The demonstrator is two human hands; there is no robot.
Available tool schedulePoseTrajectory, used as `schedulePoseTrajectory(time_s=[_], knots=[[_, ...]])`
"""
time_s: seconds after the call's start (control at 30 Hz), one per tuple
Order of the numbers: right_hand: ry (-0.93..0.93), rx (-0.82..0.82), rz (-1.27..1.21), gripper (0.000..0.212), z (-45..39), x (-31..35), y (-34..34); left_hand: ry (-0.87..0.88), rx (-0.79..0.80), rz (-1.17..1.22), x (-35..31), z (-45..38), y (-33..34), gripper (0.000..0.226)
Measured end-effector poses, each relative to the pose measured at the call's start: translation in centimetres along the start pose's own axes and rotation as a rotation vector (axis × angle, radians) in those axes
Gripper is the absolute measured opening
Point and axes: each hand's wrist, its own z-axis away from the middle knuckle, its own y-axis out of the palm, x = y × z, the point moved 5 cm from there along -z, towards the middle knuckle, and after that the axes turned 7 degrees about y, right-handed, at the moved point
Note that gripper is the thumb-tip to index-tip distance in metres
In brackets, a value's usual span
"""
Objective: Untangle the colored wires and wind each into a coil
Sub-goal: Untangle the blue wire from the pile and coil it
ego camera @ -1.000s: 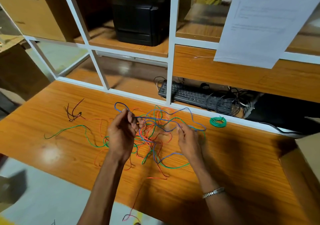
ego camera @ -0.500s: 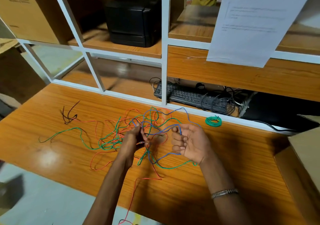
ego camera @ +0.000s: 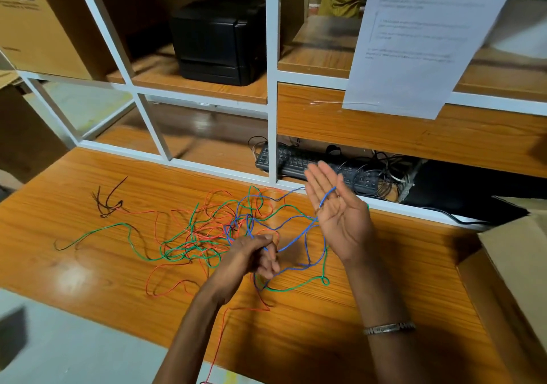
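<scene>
Wooden surface (ego camera: 88, 265) holds the tangle, where the right hand (ego camera: 337, 218) has flattened at two o'clock under the blue wire (ego camera: 299, 238) the left hand (ego camera: 254, 253) pinches, readying winding.

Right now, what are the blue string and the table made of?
The blue wire looks like thin metal wire in smooth plastic coating: it holds springy loops. The table looks like glossy wood-grain laminate or varnished wood; light reflects off it.
</scene>
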Motion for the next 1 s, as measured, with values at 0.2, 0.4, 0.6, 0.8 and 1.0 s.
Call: schedulePoseTrajectory(time_s=[0.2,0.4,0.6,0.8,1.0], knots=[[-0.085,-0.414,1.431,0.043,0.3,-2.0,-4.3,0.163,0.073,0.011,-1.8,-0.2,1.2,0.051],[0.591,-0.125,1.215,0.036,3.4,-7.6,-4.1,0.127,-0.260,0.172,-1.7,-1.8,-0.1,0.035],[0.755,-0.191,0.692,0.043,3.7,-8.7,-4.5,0.072,-0.282,0.306,-0.8,-2.3,0.2,0.027],[0.817,0.089,0.298,0.058,4.2,-8.8,-2.6,-0.011,-0.283,0.642,-0.7,-2.7,0.0,0.048],[0.480,0.240,-0.171,0.045,2.5,-4.7,-1.2,0.004,-0.183,0.947,-0.3,-2.9,0.3,0.053]])
